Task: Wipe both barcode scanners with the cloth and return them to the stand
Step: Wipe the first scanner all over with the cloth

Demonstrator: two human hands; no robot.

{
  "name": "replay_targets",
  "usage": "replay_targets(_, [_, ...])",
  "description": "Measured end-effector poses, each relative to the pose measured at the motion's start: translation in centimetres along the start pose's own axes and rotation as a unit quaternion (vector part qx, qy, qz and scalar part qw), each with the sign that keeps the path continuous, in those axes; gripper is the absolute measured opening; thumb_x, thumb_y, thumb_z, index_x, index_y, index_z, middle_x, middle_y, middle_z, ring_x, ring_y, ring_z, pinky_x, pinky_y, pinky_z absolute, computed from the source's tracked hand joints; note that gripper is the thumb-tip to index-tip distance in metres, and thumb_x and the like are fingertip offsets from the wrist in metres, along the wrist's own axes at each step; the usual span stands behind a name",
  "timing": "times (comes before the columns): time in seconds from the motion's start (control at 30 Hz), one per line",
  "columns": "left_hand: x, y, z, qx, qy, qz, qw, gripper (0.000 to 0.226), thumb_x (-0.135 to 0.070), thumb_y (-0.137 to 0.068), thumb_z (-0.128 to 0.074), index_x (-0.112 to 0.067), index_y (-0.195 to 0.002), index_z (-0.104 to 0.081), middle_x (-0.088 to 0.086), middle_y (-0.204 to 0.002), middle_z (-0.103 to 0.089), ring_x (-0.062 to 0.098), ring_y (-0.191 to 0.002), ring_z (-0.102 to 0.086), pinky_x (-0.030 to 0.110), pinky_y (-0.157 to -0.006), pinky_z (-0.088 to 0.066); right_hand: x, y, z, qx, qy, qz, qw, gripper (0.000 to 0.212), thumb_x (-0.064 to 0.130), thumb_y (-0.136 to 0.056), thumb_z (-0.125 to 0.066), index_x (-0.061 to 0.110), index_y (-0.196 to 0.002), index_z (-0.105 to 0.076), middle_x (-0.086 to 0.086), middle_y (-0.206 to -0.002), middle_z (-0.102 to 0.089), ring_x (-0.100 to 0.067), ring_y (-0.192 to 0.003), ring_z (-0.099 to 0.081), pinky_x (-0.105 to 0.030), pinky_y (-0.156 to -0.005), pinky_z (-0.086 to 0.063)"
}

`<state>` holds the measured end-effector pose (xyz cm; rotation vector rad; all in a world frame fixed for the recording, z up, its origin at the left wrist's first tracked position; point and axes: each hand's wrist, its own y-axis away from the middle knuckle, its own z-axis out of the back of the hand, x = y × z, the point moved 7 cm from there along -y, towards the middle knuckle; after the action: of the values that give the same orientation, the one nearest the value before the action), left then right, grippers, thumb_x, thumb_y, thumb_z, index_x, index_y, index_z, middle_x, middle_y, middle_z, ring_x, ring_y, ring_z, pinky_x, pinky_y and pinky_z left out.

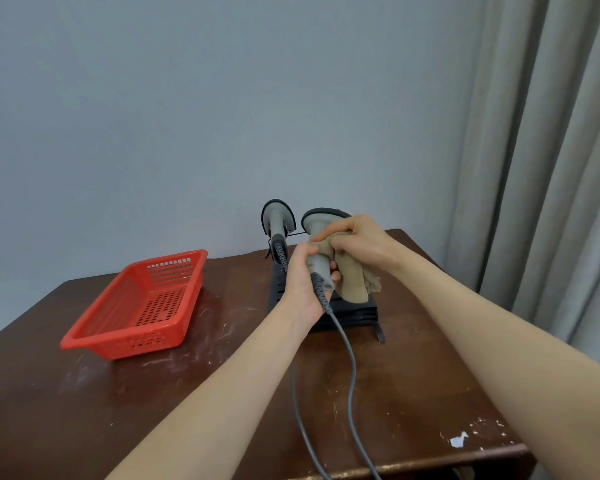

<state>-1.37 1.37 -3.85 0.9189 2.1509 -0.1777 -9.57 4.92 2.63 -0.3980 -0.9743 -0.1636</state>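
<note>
The dark wooden bench [84,393] is showing scuffs and pale smears, with chipped paint near its front right corner. A plain grey-blue wall [187,98] is standing behind it and a grey curtain [551,133] is hanging on the right. A red basket [129,344] is sitting on the left of the bench.

Above the black stand [354,317], the left hand [298,282] is gripping the handle of the held scanner [321,263]. The right hand [357,237] is clutching the tan cloth [352,278] against its neck. The second scanner [278,216] is sitting upright in the stand, just beside it.

Both scanners are facing away, so their windows are hidden, and the hands are covering much of the stand. The grey cables [350,375] are running off the bottom edge.
</note>
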Motion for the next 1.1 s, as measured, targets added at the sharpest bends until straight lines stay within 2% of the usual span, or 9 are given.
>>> replay_targets(0.13, [-0.7,-0.1,0.8,-0.027,-0.004,-0.014,1.000,0.019,-0.025,-0.093,-0.055,-0.008,-0.101,-0.057,0.010,-0.085,-0.055,0.014,-0.056,-0.043,0.020,-0.038,-0.036,-2.0,-0.5,3.1,-0.124,0.076,-0.065,0.987,0.014,0.023,-0.076,-0.062,0.033,-0.073,-0.071,0.005,-0.085,-0.069,-0.016,-0.088,-0.062,-0.031,-0.079,-0.053])
replay_targets(0.27, [-0.9,-0.3,1.1,-0.032,0.009,-0.018,0.999,0.023,-0.028,-0.096,-0.053,-0.006,-0.102,-0.059,0.013,-0.092,-0.061,0.013,-0.052,-0.046,0.019,-0.037,-0.039,-2.2,-0.4,3.7,-0.158,-0.056,-0.051,0.984,0.012,0.021,-0.075,-0.066,0.028,-0.084,-0.068,0.008,-0.084,-0.067,-0.013,-0.084,-0.061,-0.025,-0.070,-0.049])
replay_targets(0.37, [-0.4,-0.5,1.7,-0.051,0.009,0.000,0.999,0.033,-0.035,-0.096,-0.050,-0.005,-0.109,-0.058,0.011,-0.097,-0.064,0.011,-0.052,-0.052,0.020,-0.039,-0.043,-1.8,-0.5,3.2,-0.163,-0.029,-0.025,0.986,0.012,0.025,-0.078,-0.070,0.025,-0.090,-0.067,0.010,-0.082,-0.064,-0.006,-0.078,-0.058,-0.016,-0.060,-0.041])
replay_targets(0.47, [-0.2,-0.4,1.8,-0.063,0.009,0.012,0.998,0.035,-0.036,-0.097,-0.050,-0.006,-0.112,-0.058,0.011,-0.102,-0.064,0.012,-0.059,-0.052,0.020,-0.041,-0.045,-0.9,-0.5,3.4,-0.199,0.016,0.018,0.980,0.014,0.021,-0.082,-0.066,0.025,-0.094,-0.070,0.010,-0.088,-0.065,-0.009,-0.087,-0.058,-0.015,-0.064,-0.040])
replay_targets(0.57, [-0.3,0.0,1.5,-0.071,0.018,0.013,0.997,0.027,-0.032,-0.097,-0.051,-0.005,-0.099,-0.057,0.011,-0.082,-0.059,0.015,-0.060,-0.052,0.019,-0.041,-0.046,-0.2,-1.0,2.3,-0.172,0.096,0.047,0.979,0.023,0.016,-0.085,-0.060,0.028,-0.101,-0.071,0.004,-0.099,-0.060,-0.013,-0.096,-0.055,-0.024,-0.078,-0.041])
replay_targets(0.67, [-0.2,0.1,1.3,-0.082,0.010,0.009,0.997,0.025,-0.031,-0.096,-0.052,-0.006,-0.097,-0.057,0.010,-0.079,-0.059,0.015,-0.059,-0.055,0.021,-0.042,-0.047,-0.2,-1.1,1.0,-0.131,0.120,0.050,0.983,0.024,0.014,-0.088,-0.058,0.029,-0.100,-0.073,0.003,-0.103,-0.057,-0.015,-0.099,-0.057,-0.031,-0.089,-0.047])
replay_targets(0.83, [-0.1,-0.4,1.3,-0.066,0.030,0.009,0.997,0.026,-0.032,-0.097,-0.049,-0.012,-0.088,-0.062,0.004,-0.070,-0.060,0.014,-0.057,-0.057,0.024,-0.048,-0.048,0.7,0.0,-0.9,0.037,0.052,0.049,0.997,0.031,0.005,-0.081,-0.060,0.032,-0.077,-0.074,0.018,-0.084,-0.069,-0.001,-0.075,-0.064,-0.026,-0.081,-0.054])
replay_targets(1.0, [0.6,-0.3,1.4,-0.083,-0.006,0.009,0.996,0.028,-0.033,-0.098,-0.049,-0.007,-0.099,-0.059,0.009,-0.073,-0.058,0.016,-0.057,-0.054,0.022,-0.043,-0.045,0.0,-1.5,0.7,-0.064,0.195,0.015,0.979,0.026,0.020,-0.083,-0.055,0.035,-0.095,-0.072,0.004,-0.105,-0.069,-0.017,-0.100,-0.061,-0.037,-0.089,-0.051])
replay_targets(1.1, [0.5,-0.3,1.5,-0.085,-0.003,0.009,0.996,0.027,-0.032,-0.098,-0.048,-0.008,-0.098,-0.059,0.009,-0.075,-0.060,0.016,-0.058,-0.055,0.023,-0.044,-0.045,-0.4,-1.4,0.6,-0.058,0.161,0.020,0.985,0.024,0.019,-0.085,-0.057,0.032,-0.098,-0.073,0.006,-0.105,-0.068,-0.014,-0.100,-0.061,-0.033,-0.088,-0.050])
